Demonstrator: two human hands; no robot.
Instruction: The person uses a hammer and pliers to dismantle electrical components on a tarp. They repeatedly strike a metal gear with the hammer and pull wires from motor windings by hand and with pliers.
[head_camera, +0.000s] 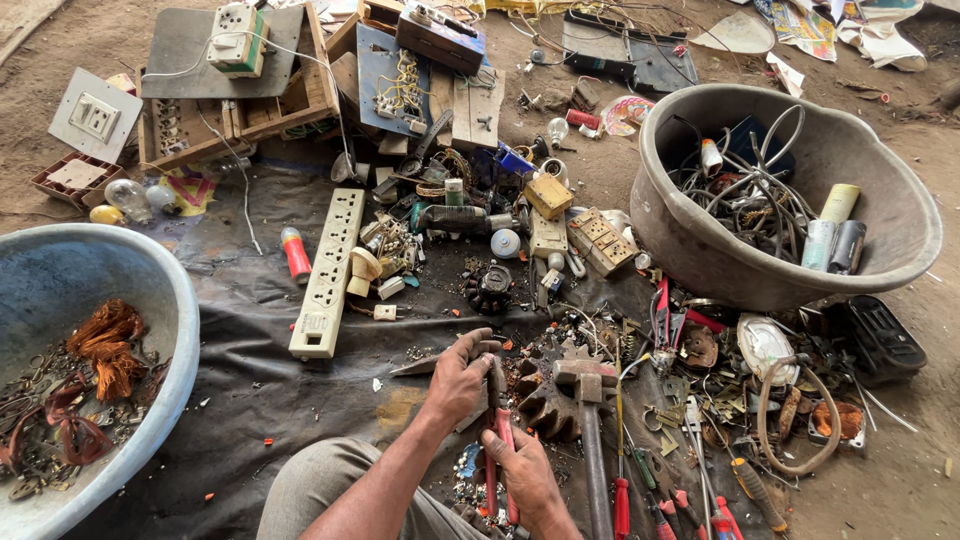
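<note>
Pliers (497, 400) upright, jaws away from person

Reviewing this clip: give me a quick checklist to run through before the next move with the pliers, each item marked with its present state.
1. Right hand wrapped around the red handles of the pliers: ok.
2. Left hand steadying the small part at the plier tips: ok, though the part itself is too small to identify.
3. Plier tips closed on the part: cannot tell, the fingers hide them.
4. Hammer lying apart from both hands, just to the right: ok.
5. Dark toothed gear crowding the working spot: not ok.
6. Blue basin of copper wire within the left hand's reach: cannot tell.
</note>
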